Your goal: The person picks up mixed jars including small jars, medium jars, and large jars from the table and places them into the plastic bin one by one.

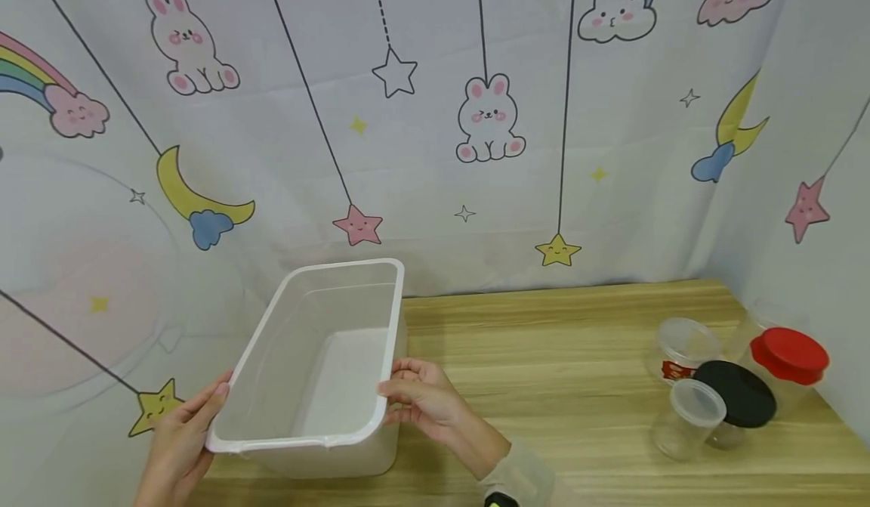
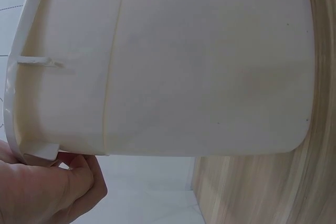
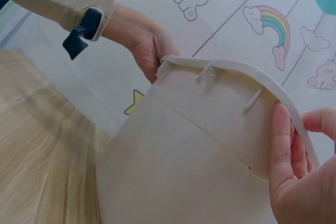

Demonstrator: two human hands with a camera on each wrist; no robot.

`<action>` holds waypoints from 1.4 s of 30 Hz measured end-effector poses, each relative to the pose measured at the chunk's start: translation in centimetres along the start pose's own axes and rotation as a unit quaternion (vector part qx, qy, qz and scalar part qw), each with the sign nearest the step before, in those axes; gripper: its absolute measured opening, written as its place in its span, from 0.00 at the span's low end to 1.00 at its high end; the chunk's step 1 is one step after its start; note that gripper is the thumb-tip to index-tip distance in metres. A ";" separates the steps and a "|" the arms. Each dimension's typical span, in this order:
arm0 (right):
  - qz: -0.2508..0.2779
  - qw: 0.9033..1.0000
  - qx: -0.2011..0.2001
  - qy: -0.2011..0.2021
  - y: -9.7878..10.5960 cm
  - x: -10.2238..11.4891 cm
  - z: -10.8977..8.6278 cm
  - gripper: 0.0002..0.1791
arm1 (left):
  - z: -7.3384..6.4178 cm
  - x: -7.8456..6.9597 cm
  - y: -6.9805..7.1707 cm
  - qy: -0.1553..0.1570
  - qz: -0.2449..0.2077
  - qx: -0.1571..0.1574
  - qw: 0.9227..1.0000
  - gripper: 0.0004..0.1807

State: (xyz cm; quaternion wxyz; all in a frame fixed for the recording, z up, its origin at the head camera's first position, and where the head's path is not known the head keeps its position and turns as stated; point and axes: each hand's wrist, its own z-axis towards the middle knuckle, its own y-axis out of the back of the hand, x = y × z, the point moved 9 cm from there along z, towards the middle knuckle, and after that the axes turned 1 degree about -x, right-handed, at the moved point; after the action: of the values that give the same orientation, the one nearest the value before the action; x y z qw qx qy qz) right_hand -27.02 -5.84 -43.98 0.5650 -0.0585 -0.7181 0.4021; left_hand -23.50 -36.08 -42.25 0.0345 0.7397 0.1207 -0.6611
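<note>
White bin [image 1: 316, 360] toward desk's [image 1: 544, 386] left edge, left hand [image 1: 178, 439] and right hand [image 1: 428, 405] both curled round its rim [image 1: 399, 280]. Grip made, release not yet; bin empty, containers [image 1: 734, 395] near right edge untouched.

Lt-brown wood-grain surface [image 1: 530, 356] carries 4 clear plastic containers at R: round tub w/ red label [image 1: 686, 338], jar w/ black lid [image 1: 737, 395], pot w/ red lid [image 1: 791, 354], sm. cup w/ whitish lid [image 1: 688, 424]. Rect. white plastic bin [image 1: 347, 386] at L; base contact unclear.
</note>
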 end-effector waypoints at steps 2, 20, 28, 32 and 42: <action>0.000 1.000 0.001 -0.001 0.0 0.0 0.0 0.12 | 0.0 0.1 -0.1 0.003 -0.001 -0.003 1.000 0.12; -0.003 1.000 -0.008 0.003 0.6 0.2 -0.4 0.12 | 0.1 0.3 -0.4 0.011 0.011 -0.031 0.999 0.10; -0.003 1.000 -0.005 0.006 0.6 0.4 -0.6 0.11 | 0.0 0.1 -0.6 0.006 -0.002 -0.031 0.999 0.10; -0.003 1.000 -0.004 0.007 0.5 0.5 -0.7 0.12 | -0.2 0.1 -0.7 0.013 0.000 -0.032 0.999 0.10; -0.004 1.000 -0.005 0.001 0.8 0.3 -0.8 0.12 | -0.3 0.4 -0.8 0.028 0.011 -0.043 0.999 0.11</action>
State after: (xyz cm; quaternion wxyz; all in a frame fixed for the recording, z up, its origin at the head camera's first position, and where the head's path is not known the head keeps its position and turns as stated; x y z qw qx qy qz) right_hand -26.71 -4.75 -44.28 0.5667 -0.0588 -0.7202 0.3959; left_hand -23.35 -35.17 -42.49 0.0701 0.7573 0.1415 -0.6336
